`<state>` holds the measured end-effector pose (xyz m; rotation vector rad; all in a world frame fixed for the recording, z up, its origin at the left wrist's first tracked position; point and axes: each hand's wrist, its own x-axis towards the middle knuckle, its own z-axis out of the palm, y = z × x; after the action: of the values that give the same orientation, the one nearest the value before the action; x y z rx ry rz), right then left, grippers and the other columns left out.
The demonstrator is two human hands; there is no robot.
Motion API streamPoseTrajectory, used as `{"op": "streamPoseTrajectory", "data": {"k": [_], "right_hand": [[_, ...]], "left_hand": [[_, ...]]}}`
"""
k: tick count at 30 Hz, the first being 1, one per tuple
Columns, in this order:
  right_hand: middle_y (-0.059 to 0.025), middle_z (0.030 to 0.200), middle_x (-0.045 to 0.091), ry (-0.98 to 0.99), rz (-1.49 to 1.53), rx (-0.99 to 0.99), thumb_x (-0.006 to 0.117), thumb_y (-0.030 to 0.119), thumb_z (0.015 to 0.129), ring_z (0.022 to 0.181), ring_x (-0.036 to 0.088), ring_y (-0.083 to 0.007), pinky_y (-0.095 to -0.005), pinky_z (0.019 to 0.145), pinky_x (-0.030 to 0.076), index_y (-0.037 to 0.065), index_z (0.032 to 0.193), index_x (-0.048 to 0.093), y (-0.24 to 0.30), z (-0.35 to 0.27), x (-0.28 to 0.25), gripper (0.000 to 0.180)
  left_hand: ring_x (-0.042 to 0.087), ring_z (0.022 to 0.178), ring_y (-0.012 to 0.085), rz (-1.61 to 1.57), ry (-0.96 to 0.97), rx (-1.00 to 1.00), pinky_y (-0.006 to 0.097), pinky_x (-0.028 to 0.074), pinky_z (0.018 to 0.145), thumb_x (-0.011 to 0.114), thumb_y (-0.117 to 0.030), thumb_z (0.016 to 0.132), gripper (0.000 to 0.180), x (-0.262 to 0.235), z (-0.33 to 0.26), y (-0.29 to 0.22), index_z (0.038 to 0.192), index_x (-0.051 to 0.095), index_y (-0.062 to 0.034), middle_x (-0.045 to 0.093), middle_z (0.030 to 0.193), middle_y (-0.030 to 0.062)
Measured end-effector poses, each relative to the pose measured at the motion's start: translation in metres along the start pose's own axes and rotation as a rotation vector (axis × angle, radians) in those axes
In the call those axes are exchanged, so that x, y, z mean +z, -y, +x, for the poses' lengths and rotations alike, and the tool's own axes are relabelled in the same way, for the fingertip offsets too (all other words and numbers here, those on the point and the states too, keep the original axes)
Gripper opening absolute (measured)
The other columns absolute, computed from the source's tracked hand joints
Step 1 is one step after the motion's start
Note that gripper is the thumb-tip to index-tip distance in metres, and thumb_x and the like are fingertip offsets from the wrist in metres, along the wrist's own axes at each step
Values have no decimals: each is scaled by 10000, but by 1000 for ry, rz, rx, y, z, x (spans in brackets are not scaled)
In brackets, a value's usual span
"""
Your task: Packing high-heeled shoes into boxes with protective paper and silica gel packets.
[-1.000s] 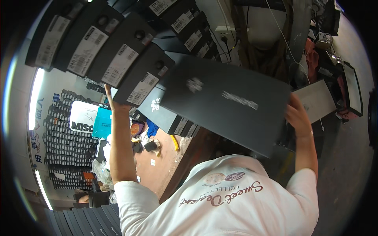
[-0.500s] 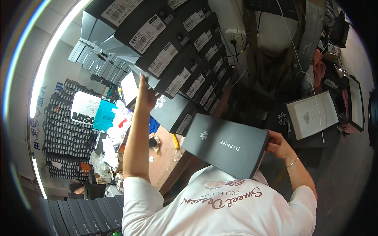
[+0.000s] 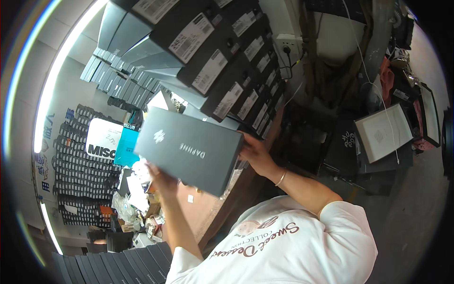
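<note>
Both hands clamp the box [image 3: 189,156] ends, left hand [image 3: 163,182], right hand [image 3: 255,154]: likely light, stiff, smooth cardboard; hold by ends.

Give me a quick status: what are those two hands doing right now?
Left hand under the flat black box, right hand gripping its end. Box held off the stacked boxes, tilted. Nothing between hands and box.
</note>
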<state>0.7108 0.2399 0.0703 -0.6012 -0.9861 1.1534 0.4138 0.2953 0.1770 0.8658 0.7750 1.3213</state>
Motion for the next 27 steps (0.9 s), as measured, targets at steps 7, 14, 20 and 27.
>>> {"op": "streamPoseTrajectory", "data": {"k": [7,14,20,27], "right_hand": [[-206,1197,538,-152,-634,-169,691,225,810,1089,541,-303,-373,892,450,-25,1262,464,24,30,-36,565],[-218,1165,569,-288,-976,-350,672,282,818,1060,541,-370,-392,930,414,3,1245,491,75,128,-83,542],[-174,1008,646,-184,-936,-417,688,327,801,915,613,-299,-358,824,467,-7,1134,585,70,167,-101,483],[-118,998,650,-178,-970,-311,668,321,827,855,626,-182,-306,764,482,20,1198,548,77,161,-135,493]], "left_hand": [[252,1354,286,494,-274,203,390,181,1105,573,-343,875,790,18,53,59,1465,133,-54,193,1483,187],[332,1324,342,1791,336,513,498,81,1116,556,-463,867,718,127,49,20,1342,378,45,460,1328,235],[406,1261,354,1778,276,417,554,112,1095,533,-522,859,838,160,55,58,1323,302,136,476,1273,279],[334,1318,360,1717,299,501,583,112,1076,636,-560,762,893,150,8,37,1381,333,9,424,1356,222]]}}
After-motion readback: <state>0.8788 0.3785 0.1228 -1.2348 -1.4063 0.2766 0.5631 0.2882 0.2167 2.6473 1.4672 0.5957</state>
